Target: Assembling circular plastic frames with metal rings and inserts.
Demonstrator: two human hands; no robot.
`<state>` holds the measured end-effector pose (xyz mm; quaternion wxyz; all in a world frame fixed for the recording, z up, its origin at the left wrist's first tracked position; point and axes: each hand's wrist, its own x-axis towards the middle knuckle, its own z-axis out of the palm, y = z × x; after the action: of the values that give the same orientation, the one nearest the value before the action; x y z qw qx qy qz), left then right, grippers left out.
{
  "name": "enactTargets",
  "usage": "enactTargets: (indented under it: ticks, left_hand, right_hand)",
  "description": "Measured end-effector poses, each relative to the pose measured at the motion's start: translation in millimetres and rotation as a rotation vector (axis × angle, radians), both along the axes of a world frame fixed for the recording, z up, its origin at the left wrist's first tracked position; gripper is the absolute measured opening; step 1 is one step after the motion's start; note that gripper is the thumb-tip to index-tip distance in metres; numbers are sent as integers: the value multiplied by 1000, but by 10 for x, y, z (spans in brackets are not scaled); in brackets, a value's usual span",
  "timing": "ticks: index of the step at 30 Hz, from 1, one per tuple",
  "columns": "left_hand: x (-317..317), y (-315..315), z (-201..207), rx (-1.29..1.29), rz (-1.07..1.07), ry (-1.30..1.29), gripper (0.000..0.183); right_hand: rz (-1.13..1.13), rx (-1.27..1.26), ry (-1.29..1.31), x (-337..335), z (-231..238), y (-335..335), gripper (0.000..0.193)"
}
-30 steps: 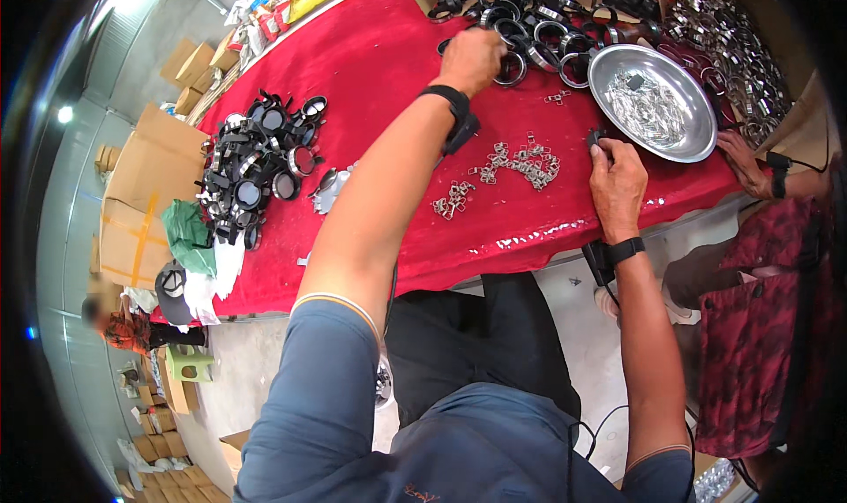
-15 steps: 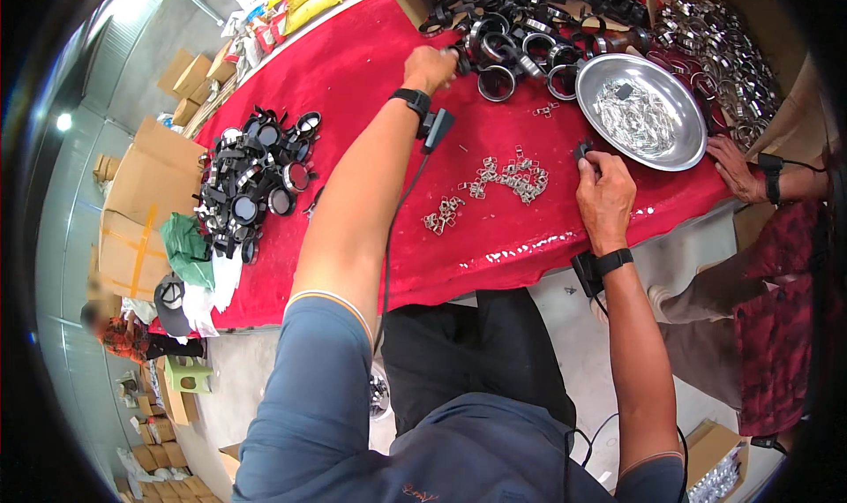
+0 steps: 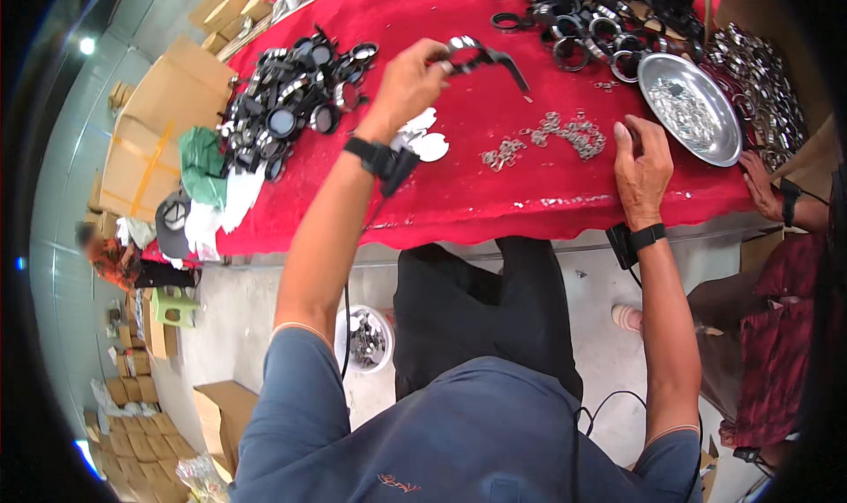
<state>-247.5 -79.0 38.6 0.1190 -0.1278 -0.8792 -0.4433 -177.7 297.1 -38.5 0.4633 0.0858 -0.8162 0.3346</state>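
My left hand (image 3: 410, 84) is closed on a watch (image 3: 481, 57) with a round silver case and a black strap hanging down to the right, held above the red cloth. Under that wrist lie several white discs (image 3: 429, 146). My right hand (image 3: 646, 163) is over the table's near side, its fingers loosely curled and the thumb apart, with nothing visible in them. Between the hands, small metal buckles (image 3: 578, 137) lie in loose clusters. A metal bowl (image 3: 732, 150) of thin silver pins stands beyond my right hand.
At left is a heap of black-strapped watches (image 3: 282, 122); at the far right, more open cases and straps (image 3: 609, 31). Silver metal parts (image 3: 759, 88) fill a carton. Another person's hand (image 3: 760, 185) rests beside the bowl. A white bucket (image 3: 386, 326) stands on the floor.
My left hand has come back left and nearer from the far pile, carrying the watch. The small dark thing in my right fingers no longer shows. The view has shifted, uncovering the white discs.
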Motion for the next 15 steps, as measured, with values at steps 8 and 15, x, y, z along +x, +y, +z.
enactTargets:
  ticks: [8, 15]
  left_hand:
    - [1013, -17, -341, 301, -101, -153, 25]
    - [1023, -396, -520, -413, 1, 275, 29]
  right_hand:
    - [775, -371, -1163, 324, 711, -842, 44]
    - [545, -320, -768, 491, 354, -1377, 35]
